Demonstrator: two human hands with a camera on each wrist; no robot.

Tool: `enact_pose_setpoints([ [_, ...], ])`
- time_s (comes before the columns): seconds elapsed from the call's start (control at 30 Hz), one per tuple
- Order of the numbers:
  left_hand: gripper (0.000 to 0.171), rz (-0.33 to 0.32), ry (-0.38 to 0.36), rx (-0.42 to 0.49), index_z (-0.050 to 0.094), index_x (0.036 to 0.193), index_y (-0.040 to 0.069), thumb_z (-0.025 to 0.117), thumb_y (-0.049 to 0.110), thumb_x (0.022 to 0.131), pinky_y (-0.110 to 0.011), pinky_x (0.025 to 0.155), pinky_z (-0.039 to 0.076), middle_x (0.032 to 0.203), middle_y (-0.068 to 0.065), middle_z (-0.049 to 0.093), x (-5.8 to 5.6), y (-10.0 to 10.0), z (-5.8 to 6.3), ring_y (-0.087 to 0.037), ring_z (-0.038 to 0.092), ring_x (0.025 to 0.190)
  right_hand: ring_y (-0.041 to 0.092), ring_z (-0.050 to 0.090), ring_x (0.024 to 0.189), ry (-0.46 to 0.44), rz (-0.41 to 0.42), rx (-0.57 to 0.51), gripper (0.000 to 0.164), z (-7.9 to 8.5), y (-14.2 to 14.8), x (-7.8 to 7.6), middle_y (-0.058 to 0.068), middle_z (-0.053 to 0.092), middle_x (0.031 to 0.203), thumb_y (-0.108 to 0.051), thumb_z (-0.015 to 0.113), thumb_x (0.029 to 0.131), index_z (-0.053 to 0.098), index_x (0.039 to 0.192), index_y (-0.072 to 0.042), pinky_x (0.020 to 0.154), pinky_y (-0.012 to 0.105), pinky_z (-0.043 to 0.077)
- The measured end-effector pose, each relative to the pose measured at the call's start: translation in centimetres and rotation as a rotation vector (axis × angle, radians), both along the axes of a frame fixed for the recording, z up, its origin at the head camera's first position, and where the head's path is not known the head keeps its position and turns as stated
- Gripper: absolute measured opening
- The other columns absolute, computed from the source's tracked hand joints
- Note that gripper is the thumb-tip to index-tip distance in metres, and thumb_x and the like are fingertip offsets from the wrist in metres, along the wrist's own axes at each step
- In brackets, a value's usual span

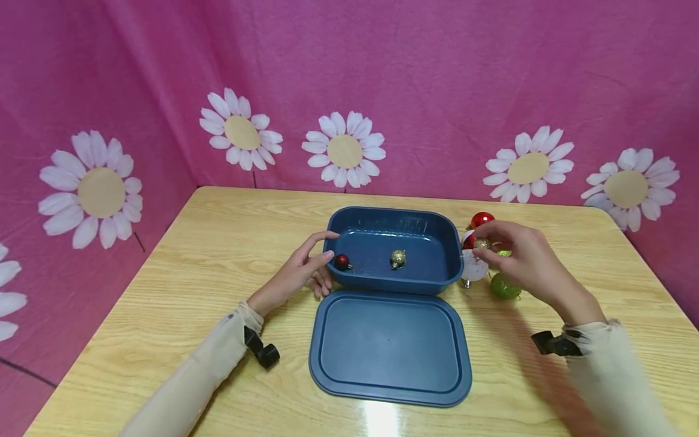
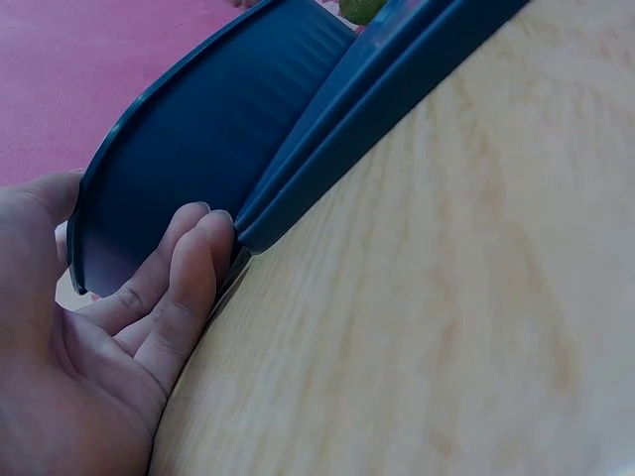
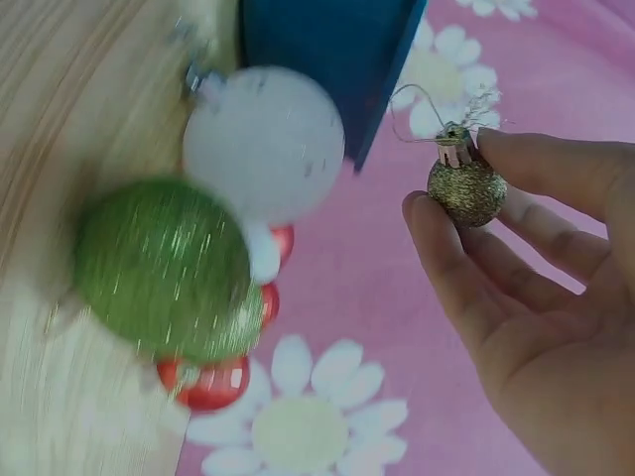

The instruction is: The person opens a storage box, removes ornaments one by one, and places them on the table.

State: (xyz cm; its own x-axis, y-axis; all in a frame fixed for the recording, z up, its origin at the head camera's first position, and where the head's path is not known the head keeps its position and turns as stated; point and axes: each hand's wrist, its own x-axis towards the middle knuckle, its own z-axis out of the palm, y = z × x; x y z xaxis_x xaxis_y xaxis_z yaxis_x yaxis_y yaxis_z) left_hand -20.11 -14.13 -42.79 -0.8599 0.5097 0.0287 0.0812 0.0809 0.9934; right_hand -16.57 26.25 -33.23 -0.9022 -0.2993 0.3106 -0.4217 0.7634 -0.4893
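A dark blue rectangular container (image 1: 395, 285) stands uncovered, with a small red bauble (image 1: 341, 261) and a small gold glitter bauble (image 1: 398, 259) inside. My left hand (image 1: 300, 267) holds its left end, with fingertips over the rim and other fingers against the outer wall. My right hand (image 1: 524, 258) pinches another small gold glitter bauble (image 3: 466, 190) between thumb and fingers, its cap and thread loop showing. Just right of the container, near this hand, lie a white bauble (image 3: 263, 144), green baubles (image 3: 164, 268) and red baubles (image 1: 483, 220).
The flat blue lid (image 1: 390, 349) lies on the wooden table (image 1: 246, 224) in front of the container, against its near side. A pink cloth (image 1: 415, 91) with daisies hangs behind the table and at its sides.
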Motion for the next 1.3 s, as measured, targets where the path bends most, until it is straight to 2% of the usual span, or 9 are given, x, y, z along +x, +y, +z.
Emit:
enact_pose_setpoints([
  [0.2,0.043,0.001,-0.002,-0.008,0.036,0.148,0.033,0.046,0.037,0.107,-0.037,0.054,0.058,0.078,-0.024,0.066,0.0,0.0,0.0,-0.027,0.064,0.061,0.026,0.067,0.089,0.012,-0.079,-0.005,0.026,0.4,2.4,0.2,0.010,0.071,0.102,-0.011,0.079,0.086,0.070,0.110,-0.005,0.075,0.003,0.044],
  [0.43,0.046,-0.001,-0.004,-0.017,0.034,0.151,0.028,0.046,0.037,0.107,-0.039,0.055,0.059,0.078,-0.023,0.066,0.0,0.0,0.2,-0.028,0.065,0.062,0.036,0.070,0.092,-0.017,-0.153,-0.020,0.030,0.4,4.6,-0.1,0.019,0.070,0.109,-0.022,0.073,0.092,0.067,0.115,-0.003,0.064,0.007,0.045],
  [0.53,0.044,-0.001,-0.003,-0.024,0.035,0.149,0.032,0.046,0.037,0.107,-0.038,0.055,0.058,0.078,-0.023,0.066,0.0,0.0,0.2,-0.027,0.065,0.062,0.013,0.070,0.085,-0.004,-0.175,-0.024,0.031,0.2,5.5,-0.3,0.019,0.070,0.110,-0.023,0.074,0.092,0.067,0.116,-0.004,0.063,0.006,0.044],
  [0.63,0.043,-0.003,-0.002,-0.022,0.036,0.148,0.033,0.046,0.037,0.107,-0.038,0.055,0.058,0.078,-0.023,0.066,-0.1,0.1,0.2,-0.027,0.064,0.062,-0.012,0.057,0.079,-0.002,-0.182,-0.032,0.031,-0.1,6.4,-0.5,0.020,0.070,0.109,-0.021,0.074,0.091,0.066,0.115,-0.003,0.064,0.004,0.043],
  [0.73,0.045,-0.006,-0.001,-0.017,0.034,0.150,0.031,0.046,0.038,0.106,-0.038,0.054,0.058,0.078,-0.024,0.066,-0.1,0.0,0.2,-0.027,0.064,0.061,-0.021,0.050,0.078,-0.017,-0.183,-0.029,0.030,-0.5,7.3,-0.8,0.023,0.069,0.109,-0.017,0.074,0.091,0.066,0.116,-0.001,0.063,0.003,0.043],
  [0.93,0.047,-0.008,-0.002,-0.012,0.033,0.151,0.029,0.046,0.037,0.107,-0.039,0.055,0.059,0.079,-0.025,0.066,0.0,0.0,0.2,-0.028,0.064,0.061,-0.021,0.050,0.077,-0.019,-0.198,0.003,0.025,-1.2,8.7,-1.4,0.022,0.071,0.105,-0.012,0.074,0.090,0.069,0.113,-0.001,0.062,0.003,0.043],
  [1.13,0.047,-0.014,0.003,-0.010,0.032,0.152,0.026,0.045,0.035,0.107,-0.039,0.055,0.059,0.078,-0.025,0.066,-0.1,-0.1,0.1,-0.028,0.064,0.061,-0.017,0.050,0.077,-0.075,-0.211,0.037,0.028,-2.0,10.0,-1.7,0.021,0.072,0.100,-0.020,0.073,0.092,0.069,0.112,0.000,0.061,0.009,0.045],
  [1.23,0.048,-0.017,0.004,-0.004,0.032,0.152,0.025,0.045,0.035,0.107,-0.040,0.054,0.059,0.078,-0.025,0.065,-0.1,0.0,0.1,-0.029,0.064,0.061,-0.009,0.055,0.079,-0.109,-0.200,0.055,0.028,-2.6,10.5,-1.9,0.020,0.072,0.099,-0.021,0.071,0.093,0.069,0.112,0.000,0.062,0.013,0.047],
  [1.3,0.048,-0.019,0.003,0.000,0.032,0.152,0.025,0.045,0.035,0.107,-0.040,0.054,0.058,0.078,-0.025,0.065,-0.1,0.0,0.1,-0.029,0.064,0.061,0.003,0.062,0.081,-0.122,-0.185,0.056,0.026,-3.0,10.7,-2.0,0.020,0.072,0.098,-0.018,0.071,0.093,0.069,0.111,0.001,0.062,0.014,0.048],
])
